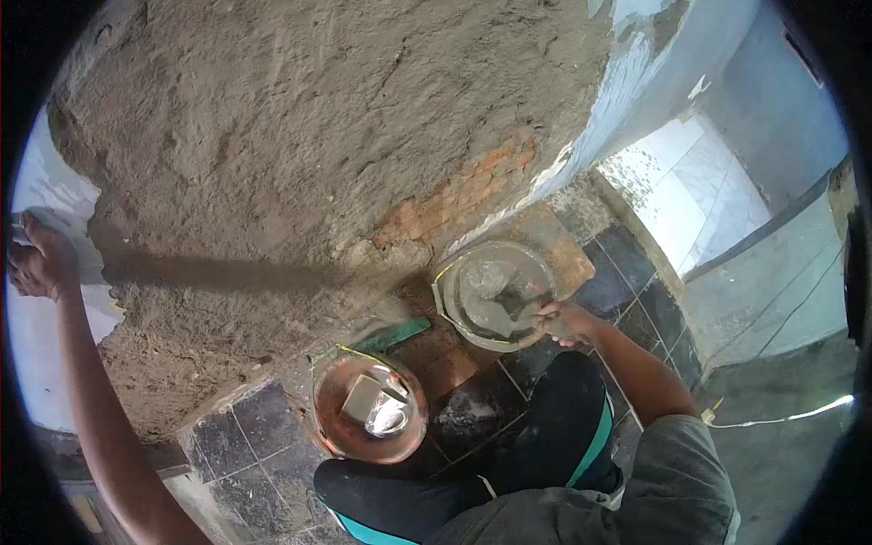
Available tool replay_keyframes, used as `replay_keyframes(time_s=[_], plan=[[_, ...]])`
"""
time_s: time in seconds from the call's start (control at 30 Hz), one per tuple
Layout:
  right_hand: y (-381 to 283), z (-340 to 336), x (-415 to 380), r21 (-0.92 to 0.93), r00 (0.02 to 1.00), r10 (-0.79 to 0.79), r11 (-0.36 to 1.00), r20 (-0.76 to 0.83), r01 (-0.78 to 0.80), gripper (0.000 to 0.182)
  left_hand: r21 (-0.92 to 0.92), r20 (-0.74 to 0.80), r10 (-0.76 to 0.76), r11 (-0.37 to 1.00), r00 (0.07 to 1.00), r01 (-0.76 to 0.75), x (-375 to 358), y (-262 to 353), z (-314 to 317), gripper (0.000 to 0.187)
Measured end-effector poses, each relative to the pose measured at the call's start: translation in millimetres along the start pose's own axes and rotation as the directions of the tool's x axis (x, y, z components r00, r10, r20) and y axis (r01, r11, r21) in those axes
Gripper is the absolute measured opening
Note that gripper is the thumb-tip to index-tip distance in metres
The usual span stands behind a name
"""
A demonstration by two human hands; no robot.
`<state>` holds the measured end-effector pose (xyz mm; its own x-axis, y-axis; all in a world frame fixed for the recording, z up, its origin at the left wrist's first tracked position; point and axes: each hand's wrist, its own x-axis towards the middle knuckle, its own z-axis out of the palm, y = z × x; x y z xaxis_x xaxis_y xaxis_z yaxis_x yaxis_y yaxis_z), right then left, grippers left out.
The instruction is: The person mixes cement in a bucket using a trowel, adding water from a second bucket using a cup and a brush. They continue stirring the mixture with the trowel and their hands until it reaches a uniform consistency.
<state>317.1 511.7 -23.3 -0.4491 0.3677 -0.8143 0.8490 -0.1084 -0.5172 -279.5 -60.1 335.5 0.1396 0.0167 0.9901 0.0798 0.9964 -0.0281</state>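
While the right hand (565,322) closed around the handle of a trowel (518,302), the blade lay sunk in wet grey mortar inside a round pan (472,322) that sat on the dark tiled floor (259,436) at the foot of the wall. Just beside that pan, nearer the person's knees, stood a second pan (329,427) — rust-coloured, holding water, a pale block (361,398) and a shiny metal scoop (389,418). A green level (392,335) lay on the floor between the two pans, touching neither clearly. Rough fresh plaster (300,118) covered the wall above, with a patch of bare red brick (454,195) showing low down. Far out on the other side, the left hand (38,262) was raised and curled against the plaster's edge — whether it gripped anything could not be told.
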Motion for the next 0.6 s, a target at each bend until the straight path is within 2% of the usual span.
replay_keyframes(time_s=[0.03, 0.07, 0.1, 0.13, 0.23, 0.33, 0.43, 0.53, 0.6], plan=[[-6.0, -2.3, 0.3, -0.066, 1.0, -0.006, 0.998, 0.03, 0.008, 0.04, 0.014, -0.001, 0.002, 1.0, 1.0, -0.002, -0.7, -0.5, 1.0, 0.06], [2.0, -13.0, 19.7, -0.275, 0.947, -0.323, 0.909, 0.009, 0.313, 0.039, 0.025, 0.002, 0.002, 1.0, 1.0, -0.002, -1.5, -1.5, 2.6, 0.061], [17.6, -26.7, 49.2, -0.465, 0.798, -0.6, 0.692, 0.057, 0.553, 0.039, 0.041, 0.002, 0.004, 0.999, 1.0, -0.004, -2.9, -2.3, 4.1, 0.063], [16.7, -31.0, 56.9, -0.608, 0.575, -0.802, 0.378, 0.161, 0.698, 0.038, 0.056, 0.004, 0.007, 0.998, 1.0, -0.007, -4.1, -3.2, 6.9, 0.064], [-6.7, -41.5, 36.7, -0.863, 0.589, -0.808, 0.299, -0.001, 0.408, 0.027, 0.089, 0.009, -0.002, 0.996, 1.0, 0.001, -6.4, -5.7, 15.3, 0.067], [17.6, -46.7, 53.9, -0.902, 0.6, -0.768, 0.397, -0.223, 0.173, 0.028, 0.14, 0.023, -0.022, 0.99, 0.999, 0.019, -13.2, -10.3, 25.4, 0.07], [38.7, -26.7, 54.3, -0.847, 0.775, -0.578, 0.52, -0.254, 0.11, 0.028, 0.2, 0.034, -0.048, 0.979, 0.998, 0.041, -19.2, -17.8, 37.5, 0.074], [59.4, -32.4, 60.4, -0.713, 0.772, -0.603, 0.63, -0.2, 0.307, 0.031, 0.286, 0.062, -0.079, 0.957, 0.995, 0.058, -24.9, -23.7, 47.9, 0.077], [55.2, -42.7, 52.1, -0.411, 0.912, -0.362, 0.874, -0.195, 0.259, 0.027, 0.295, 0.059, -0.074, 0.954, 0.996, 0.054, -26.1, -26.9, 51.8, 0.078]])
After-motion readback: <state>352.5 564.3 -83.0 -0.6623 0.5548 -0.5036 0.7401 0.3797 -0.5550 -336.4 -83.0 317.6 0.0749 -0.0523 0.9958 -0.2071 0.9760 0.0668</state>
